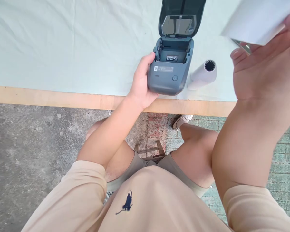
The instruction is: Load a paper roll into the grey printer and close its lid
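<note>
A small grey label printer sits near the table's front edge with its lid swung up and its paper bay bare. My left hand grips the printer's left side. To the right of the printer a white paper roll lies on its side, apart from both hands. My right hand is raised close to the camera and holds a white sheet or wrapper by its edge; something shiny shows just under it.
The table has a pale green cloth and a wooden front edge. Below are my knees, a wooden stool, grey concrete on the left and brick paving on the right.
</note>
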`<state>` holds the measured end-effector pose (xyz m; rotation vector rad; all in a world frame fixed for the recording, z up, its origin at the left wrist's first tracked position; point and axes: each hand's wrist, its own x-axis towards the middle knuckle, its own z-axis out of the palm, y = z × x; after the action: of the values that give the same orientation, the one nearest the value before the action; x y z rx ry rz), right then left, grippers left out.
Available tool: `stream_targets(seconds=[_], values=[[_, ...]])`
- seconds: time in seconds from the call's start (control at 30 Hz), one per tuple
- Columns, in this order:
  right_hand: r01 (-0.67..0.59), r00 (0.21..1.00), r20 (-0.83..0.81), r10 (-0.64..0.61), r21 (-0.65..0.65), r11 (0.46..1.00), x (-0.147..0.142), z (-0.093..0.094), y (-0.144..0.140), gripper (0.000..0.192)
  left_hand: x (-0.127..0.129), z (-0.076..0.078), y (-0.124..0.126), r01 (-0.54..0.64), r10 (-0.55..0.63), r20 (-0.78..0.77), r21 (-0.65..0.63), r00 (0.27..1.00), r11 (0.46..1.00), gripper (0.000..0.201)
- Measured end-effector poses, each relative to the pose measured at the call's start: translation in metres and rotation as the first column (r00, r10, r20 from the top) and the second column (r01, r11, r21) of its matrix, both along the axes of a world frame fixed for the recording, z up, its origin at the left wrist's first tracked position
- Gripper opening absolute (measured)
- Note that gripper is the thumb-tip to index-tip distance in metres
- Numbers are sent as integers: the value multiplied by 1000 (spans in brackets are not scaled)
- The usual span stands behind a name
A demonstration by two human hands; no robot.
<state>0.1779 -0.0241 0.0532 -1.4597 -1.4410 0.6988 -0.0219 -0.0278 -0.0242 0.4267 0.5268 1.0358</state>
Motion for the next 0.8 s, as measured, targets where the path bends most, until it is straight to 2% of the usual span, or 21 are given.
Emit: stream_targets(seconds=[0.03,0.07,0.1,0.13,0.2,0.27,0.33,0.4,0.47,0.6,0.67,0.73,0.8], values=[[48,970,-232,-76,-124,991,8,-5,3,35,0,0,0,-3,3,3,2,1000,1000,31],[46,915,-383,-129,-219,975,15,-11,4,32,0,0,0,-1,1,1,5,1000,1000,31],[69,849,-488,-201,-275,959,20,-18,4,26,0,0,0,4,-4,-4,12,1000,1000,31],[80,827,-514,-227,-292,953,25,-25,3,19,0,0,0,9,-9,-11,20,1000,1000,32],[133,854,-469,-225,-222,966,31,-38,-2,1,1,1,-1,16,-15,-25,36,1000,999,33],[142,927,-337,-165,-92,986,36,-48,-8,12,1,2,-1,15,-14,-37,42,999,999,32],[104,988,-121,-100,22,994,42,-56,-13,16,2,3,-1,17,-15,-48,34,999,999,32],[55,994,89,-61,70,996,48,-62,-16,26,2,3,-1,14,-12,-50,30,999,999,31],[30,975,217,-43,65,997,52,-65,-17,40,2,4,-1,10,-9,-45,36,999,999,30],[-21,951,309,10,31,999,55,-66,-20,57,3,4,0,10,-8,-55,43,998,999,30],[-29,956,292,9,67,997,60,-64,-20,45,4,3,0,22,-19,-65,51,998,998,30],[59,961,258,-100,161,985,72,-63,-16,26,4,2,1,32,-27,-78,62,997,998,30],[172,938,256,-234,243,955,91,-63,-7,25,4,2,1,31,-25,-92,67,995,997,30]])
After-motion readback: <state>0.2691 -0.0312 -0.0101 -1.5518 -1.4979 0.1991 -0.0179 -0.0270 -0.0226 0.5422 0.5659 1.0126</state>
